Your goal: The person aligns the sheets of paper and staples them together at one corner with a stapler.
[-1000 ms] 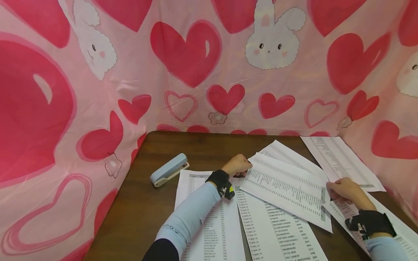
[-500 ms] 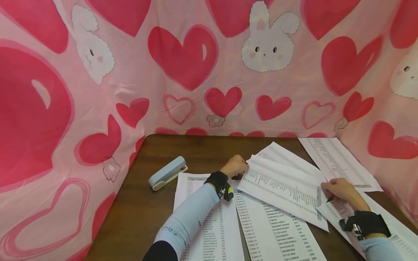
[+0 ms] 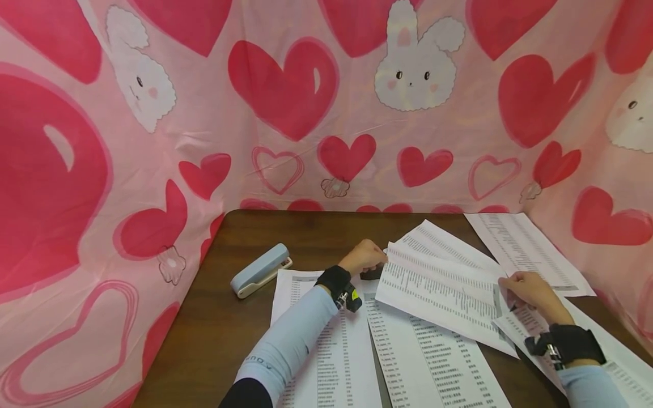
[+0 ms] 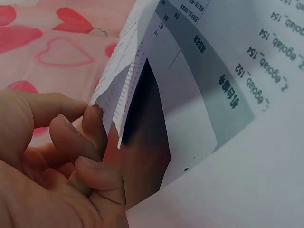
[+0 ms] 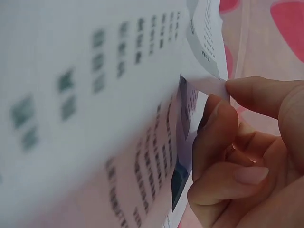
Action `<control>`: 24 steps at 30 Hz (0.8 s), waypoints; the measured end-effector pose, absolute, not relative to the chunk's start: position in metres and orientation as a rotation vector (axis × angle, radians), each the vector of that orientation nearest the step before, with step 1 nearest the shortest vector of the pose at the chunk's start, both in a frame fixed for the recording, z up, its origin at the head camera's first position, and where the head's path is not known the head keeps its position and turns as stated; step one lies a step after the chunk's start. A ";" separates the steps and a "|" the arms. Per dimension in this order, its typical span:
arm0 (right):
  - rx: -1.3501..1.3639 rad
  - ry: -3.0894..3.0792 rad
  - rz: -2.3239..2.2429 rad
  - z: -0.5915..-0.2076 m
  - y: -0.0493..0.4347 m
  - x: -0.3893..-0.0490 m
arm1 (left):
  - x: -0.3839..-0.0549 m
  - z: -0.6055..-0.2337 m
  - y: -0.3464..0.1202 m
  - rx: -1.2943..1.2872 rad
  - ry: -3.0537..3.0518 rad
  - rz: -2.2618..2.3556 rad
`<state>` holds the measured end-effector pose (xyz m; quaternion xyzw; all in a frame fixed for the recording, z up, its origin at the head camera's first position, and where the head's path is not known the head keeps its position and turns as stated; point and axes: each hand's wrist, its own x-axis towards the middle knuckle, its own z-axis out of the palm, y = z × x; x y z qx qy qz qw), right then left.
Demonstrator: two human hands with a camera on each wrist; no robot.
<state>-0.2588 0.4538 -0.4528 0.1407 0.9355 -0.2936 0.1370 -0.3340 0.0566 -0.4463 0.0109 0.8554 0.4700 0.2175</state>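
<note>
A printed sheet of paper (image 3: 441, 292) is held tilted above other sheets in the head view. My left hand (image 3: 363, 258) pinches its left edge between thumb and finger. On the opposite side, my right hand (image 3: 533, 292) pinches the right edge. The left wrist view has my left hand (image 4: 61, 156) at the paper's edge, other fingers curled, with a gap between this paper and another page behind. In the right wrist view, thumb and forefinger of my right hand (image 5: 247, 142) grip a slightly bent edge. Behind the held sheet lies another printed sheet (image 3: 431, 235), partly covered.
A light blue stapler (image 3: 261, 271) lies at the left of the brown table (image 3: 204, 340). Printed sheets lie at the front left (image 3: 326, 362), front middle (image 3: 433, 368), far right (image 3: 530, 249) and right edge (image 3: 617, 351). A pink heart-patterned cloth (image 3: 296, 170) encloses the table.
Both hands keep their pinch on the sheet. It has shifted only slightly, its right edge bending a little more near the right hand. The head view has moved a little.
</note>
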 end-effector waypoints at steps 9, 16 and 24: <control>0.389 2.716 -0.907 -0.447 0.448 -0.263 | -0.333 -0.443 0.053 0.061 2.350 1.329; 0.320 2.722 -0.986 -0.443 0.438 -0.272 | -0.329 -0.436 0.039 0.113 2.354 1.353; 0.253 2.740 -0.968 -0.431 0.423 -0.284 | -0.323 -0.426 0.018 0.137 2.378 1.351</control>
